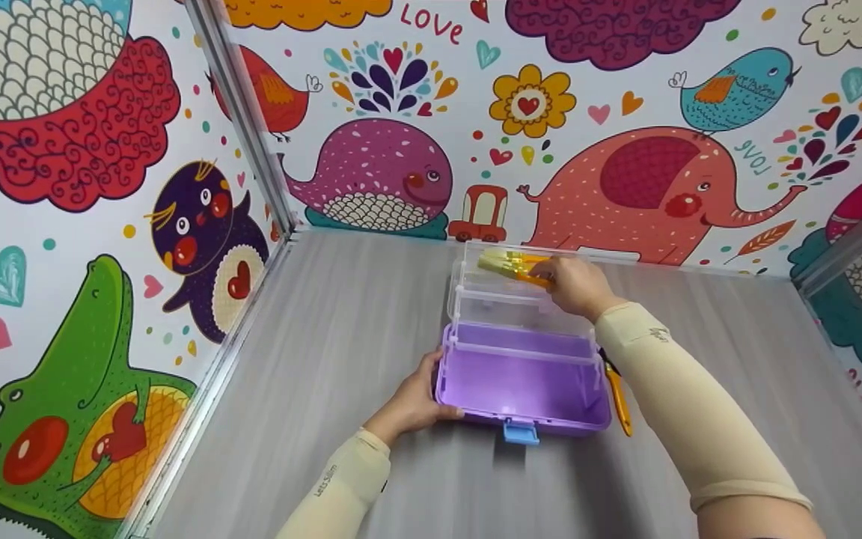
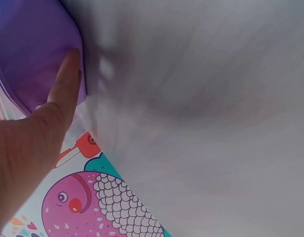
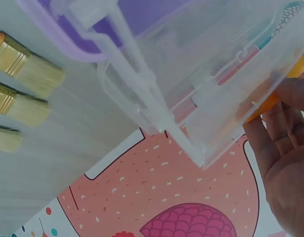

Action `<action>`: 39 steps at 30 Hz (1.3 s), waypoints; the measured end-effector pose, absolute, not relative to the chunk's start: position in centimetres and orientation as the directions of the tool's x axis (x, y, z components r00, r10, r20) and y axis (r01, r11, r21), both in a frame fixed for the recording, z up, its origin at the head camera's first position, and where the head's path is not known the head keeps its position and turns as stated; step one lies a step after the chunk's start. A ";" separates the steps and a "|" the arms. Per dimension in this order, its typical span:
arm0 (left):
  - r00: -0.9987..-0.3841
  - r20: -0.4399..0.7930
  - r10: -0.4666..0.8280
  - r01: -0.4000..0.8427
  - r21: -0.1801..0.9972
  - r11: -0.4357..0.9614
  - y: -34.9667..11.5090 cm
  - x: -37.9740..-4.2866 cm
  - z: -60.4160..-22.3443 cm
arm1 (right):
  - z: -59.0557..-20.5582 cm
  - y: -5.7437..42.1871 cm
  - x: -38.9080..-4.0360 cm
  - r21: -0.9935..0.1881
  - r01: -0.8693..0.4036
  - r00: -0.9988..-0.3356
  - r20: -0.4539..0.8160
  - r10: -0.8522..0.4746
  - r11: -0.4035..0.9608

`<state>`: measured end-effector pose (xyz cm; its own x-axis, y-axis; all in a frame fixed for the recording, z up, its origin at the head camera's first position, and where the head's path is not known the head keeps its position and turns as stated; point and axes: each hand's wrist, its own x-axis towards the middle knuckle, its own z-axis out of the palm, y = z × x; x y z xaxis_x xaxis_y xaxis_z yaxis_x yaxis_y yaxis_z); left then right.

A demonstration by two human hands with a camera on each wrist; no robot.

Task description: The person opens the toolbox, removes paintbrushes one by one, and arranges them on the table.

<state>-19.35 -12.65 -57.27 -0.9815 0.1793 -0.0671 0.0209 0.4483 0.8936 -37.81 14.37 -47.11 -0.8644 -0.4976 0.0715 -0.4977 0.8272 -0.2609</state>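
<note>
A purple storage box (image 1: 521, 382) stands with its clear tiered trays (image 1: 502, 307) raised toward the back wall. My left hand (image 1: 412, 397) holds the box's left side, thumb at the front corner; in the left wrist view a finger lies along the purple wall (image 2: 38, 44). My right hand (image 1: 577, 284) pinches the orange handles of paintbrushes (image 1: 506, 263), pale bristles pointing left, over the top clear tray. The right wrist view shows an orange handle (image 3: 265, 106) between thumb and fingers, partly behind the clear plastic.
Orange-handled paintbrushes (image 1: 618, 397) lie to the right of the box, partly under my right forearm; the right wrist view shows several bristle heads (image 3: 41, 74) there. A blue latch (image 1: 521, 433) hangs at the box front. Cartoon-printed walls (image 1: 401, 172) enclose the grey table (image 1: 311, 337).
</note>
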 end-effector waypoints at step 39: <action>-0.977 -0.077 0.199 0.011 0.914 0.407 -12.9 -19.2 -57.2 | -45.4 25.8 -30.9 -0.534 -0.298 -0.935 -0.005 -0.356 0.791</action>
<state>-19.24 -12.93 -57.16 -0.9769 0.1992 -0.0772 0.0107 0.4065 0.9136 -30.87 25.84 -45.36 -0.9346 -0.3558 -0.0054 -0.2982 0.7914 -0.5337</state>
